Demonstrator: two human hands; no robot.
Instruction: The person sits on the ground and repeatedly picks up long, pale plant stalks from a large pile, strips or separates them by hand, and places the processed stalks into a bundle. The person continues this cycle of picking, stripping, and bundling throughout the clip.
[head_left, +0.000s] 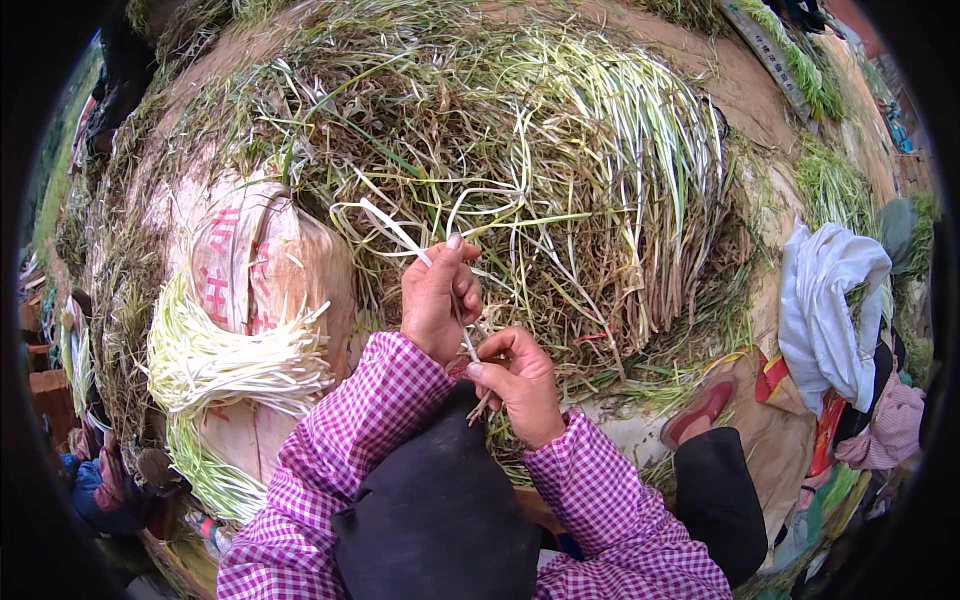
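Both my hands are on a thin, pale leafy stalk, like a blanched chive or garlic shoot. My left hand pinches it higher up, with a white stem poking out past the thumb. Lower down, my right hand grips the same stalk between thumb and fingers, and brown root ends hang below. Beyond my hands spreads a heap of tangled stalks and dry brown leaves. To the left, a bundle of pale cleaned stalks is draped over a stuffed white woven sack bearing red writing.
A large sheaf of long stalks with brown roots lies at the right of the heap. Farther right are a crumpled white plastic bag and a red shoe. A person in blue is at the lower left rim.
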